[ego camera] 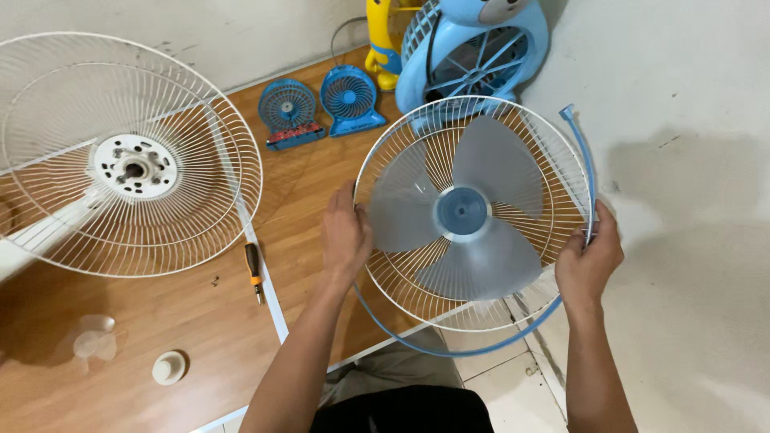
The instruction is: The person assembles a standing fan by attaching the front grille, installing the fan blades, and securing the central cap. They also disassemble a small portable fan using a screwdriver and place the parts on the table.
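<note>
While gripping fan guard (pixel 481 160) at nine, left hand (pixel 345 236); three, right hand (pixel 588 261) pinching blue rim band (pixel 589 172); seat evenly.

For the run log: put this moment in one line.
left hand: grips grille left rim | right hand: grips right rim and blue ring | blade: in grille | screwdriver: on floor

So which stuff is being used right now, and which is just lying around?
In use:
left hand and right hand hold the white fan grille
grey fan blade sits in it
blue rim band hangs loose around it

Lying about:
big fan guard
screwdriver
white cap
two small blue fans
blue cartoon fan
</note>
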